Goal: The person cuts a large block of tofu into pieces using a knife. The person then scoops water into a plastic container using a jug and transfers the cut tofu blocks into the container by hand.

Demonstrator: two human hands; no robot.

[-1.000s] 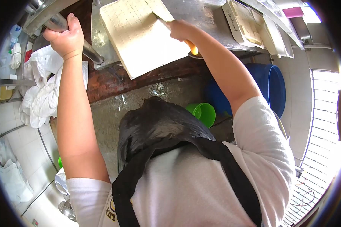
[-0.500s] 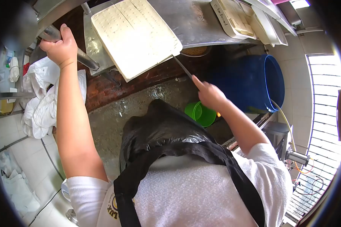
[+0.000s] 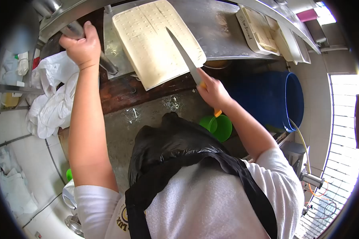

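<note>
My right hand [image 3: 214, 93] is closed around the orange handle of a long knife [image 3: 184, 55]. The blade lies across the right part of a pale, flat slab [image 3: 147, 51], its tip beside a long cut line; whether it touches the surface I cannot tell. Rows of small dimples mark the slab, which resembles tofu or cheese and rests on the steel table [image 3: 223, 28], one corner jutting past the front edge. Off to the left, my left hand [image 3: 83, 47] is wrapped round a slanted metal bar [image 3: 107, 63].
White trays [image 3: 257, 32] with pale blocks stand at the table's right. Below are a blue barrel [image 3: 263, 99] and a green bucket [image 3: 221, 128]. White cloths or bags [image 3: 56, 103] hang at left. A metal shelf edge [image 3: 103, 12] runs above.
The knife has moved from the slab's near right corner to lie farther in over its top, and my right hand has turned with it. My left hand keeps its hold on the bar.
</note>
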